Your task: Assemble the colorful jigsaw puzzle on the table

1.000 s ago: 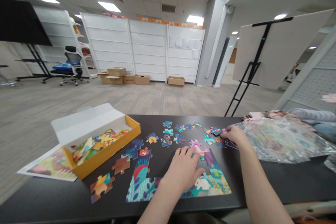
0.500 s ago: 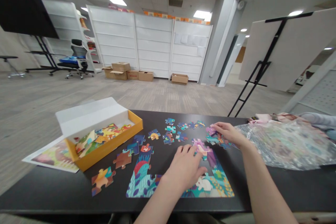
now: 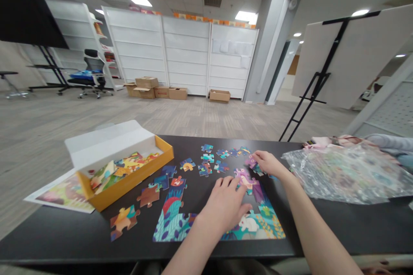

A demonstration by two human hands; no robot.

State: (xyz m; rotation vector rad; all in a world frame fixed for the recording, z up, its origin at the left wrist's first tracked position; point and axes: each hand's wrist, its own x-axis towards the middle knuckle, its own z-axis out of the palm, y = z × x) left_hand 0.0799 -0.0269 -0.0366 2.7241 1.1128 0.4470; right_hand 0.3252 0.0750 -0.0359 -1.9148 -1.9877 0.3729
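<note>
A partly joined jigsaw puzzle (image 3: 171,227) lies on the black table, with a white rabbit and leafy plants along its near edge. Over its middle rests my left hand (image 3: 226,204), palm down and fingers apart, close to the pink and purple pieces (image 3: 247,180) of its right side. The fingers of my right hand (image 3: 270,164) are closed at a purple puzzle piece (image 3: 250,161), just beyond that side; the fingertips partly cover it. Teal loose pieces lie beneath and beside this hand, partly hidden. Several blue loose pieces (image 3: 205,169) are scattered farther back.
At left stands a yellow box (image 3: 129,187) with its white lid raised and puzzle pieces inside, partly over a printed sheet (image 3: 61,193). Brown pieces (image 3: 150,195) lie between box and puzzle. Clear plastic wrapping (image 3: 348,176) covers the table's right side, with folded cloth behind.
My right hand has moved left with the purple piece, nearer the puzzle's upper right. My left hand stays nearly in place. The whole view has shifted slightly.
</note>
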